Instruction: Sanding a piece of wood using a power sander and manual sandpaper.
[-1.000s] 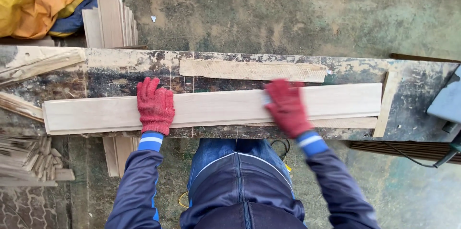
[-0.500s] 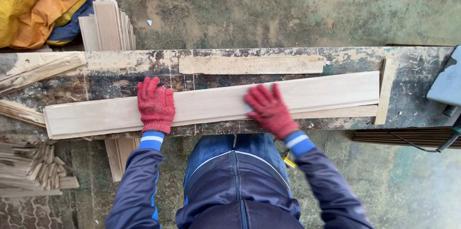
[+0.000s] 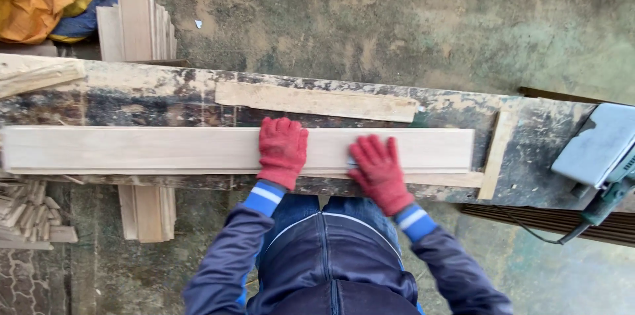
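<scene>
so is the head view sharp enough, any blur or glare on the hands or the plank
Head view: soft, even daylight with no glare or hard shadows; the right hand is slightly motion-blurred, while the left hand and the pale plank look sharp.

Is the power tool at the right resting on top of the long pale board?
No. The power tool sits on the bench's right end, clear of the long pale board, which stops short of it.

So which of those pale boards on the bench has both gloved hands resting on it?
The long smooth plank nearest the person: the left hand and right hand both press flat on it. The shorter rough board behind lies untouched.
</scene>
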